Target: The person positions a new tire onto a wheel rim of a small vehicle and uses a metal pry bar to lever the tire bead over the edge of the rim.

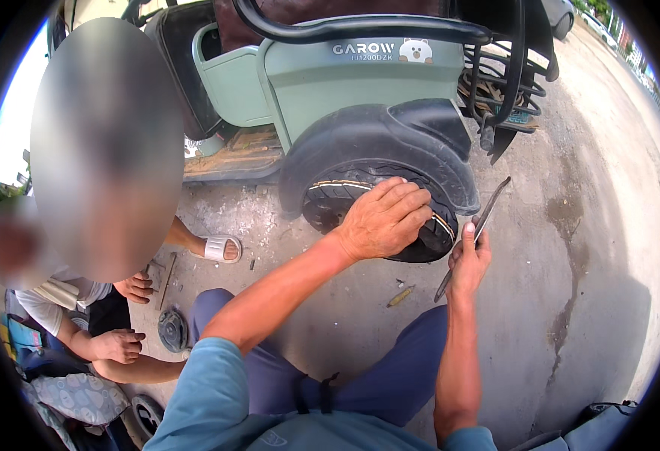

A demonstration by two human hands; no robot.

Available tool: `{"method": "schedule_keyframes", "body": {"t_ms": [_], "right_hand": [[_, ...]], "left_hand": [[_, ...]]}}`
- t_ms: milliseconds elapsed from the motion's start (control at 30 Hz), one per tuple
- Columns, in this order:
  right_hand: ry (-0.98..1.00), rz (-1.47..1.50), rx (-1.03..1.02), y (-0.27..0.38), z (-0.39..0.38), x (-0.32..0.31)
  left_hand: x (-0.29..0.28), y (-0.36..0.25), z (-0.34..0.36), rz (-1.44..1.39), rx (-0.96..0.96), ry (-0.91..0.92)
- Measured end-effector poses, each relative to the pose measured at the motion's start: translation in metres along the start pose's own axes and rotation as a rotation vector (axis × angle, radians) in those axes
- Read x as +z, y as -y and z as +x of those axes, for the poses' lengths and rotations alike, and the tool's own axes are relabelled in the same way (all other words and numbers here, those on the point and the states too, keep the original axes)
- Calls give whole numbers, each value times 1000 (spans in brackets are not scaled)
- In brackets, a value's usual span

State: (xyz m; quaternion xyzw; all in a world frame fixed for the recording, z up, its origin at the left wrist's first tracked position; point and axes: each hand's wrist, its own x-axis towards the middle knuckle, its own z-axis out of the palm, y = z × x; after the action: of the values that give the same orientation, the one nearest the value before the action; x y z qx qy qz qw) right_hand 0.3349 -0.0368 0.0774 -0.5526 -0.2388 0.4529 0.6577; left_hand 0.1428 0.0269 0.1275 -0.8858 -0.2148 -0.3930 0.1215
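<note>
My left hand (385, 219) grips the upper right part of a black tyre (322, 207) under the dark rear fender (330, 134) of a pale green electric tricycle (360, 83); its fingertips are curled over the tyre and partly hidden. The tyre has a thin white and orange band along it, and its middle is mostly behind my hand. To the right, beside the tyre, my right hand (470, 259) is closed around a long, dark metal lever (495, 197), held at a slant with one end up.
Two people (63, 319) crouch at the left, one hand (119, 346) low, near a sandal-clad foot (221, 248). A round dark object (172, 331), a stick (163, 280) and a small yellowish object (401, 297) lie on the concrete. A black rack (512, 90) juts out from the tricycle's right.
</note>
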Motion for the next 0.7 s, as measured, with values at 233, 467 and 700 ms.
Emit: {"method": "schedule_keyframes", "body": {"t_ms": [233,467,700], "right_hand": [[61,-347,-137,20,-91,-28],[127,-345,347,27,-176,7],[-52,-157,430,-32,-169,61]], "left_hand": [[51,-18,-219,-605,-570,157],[139,-12,-314,-1419,-1319,-446],[159,30,-270,-1707,-1014,-656]]}}
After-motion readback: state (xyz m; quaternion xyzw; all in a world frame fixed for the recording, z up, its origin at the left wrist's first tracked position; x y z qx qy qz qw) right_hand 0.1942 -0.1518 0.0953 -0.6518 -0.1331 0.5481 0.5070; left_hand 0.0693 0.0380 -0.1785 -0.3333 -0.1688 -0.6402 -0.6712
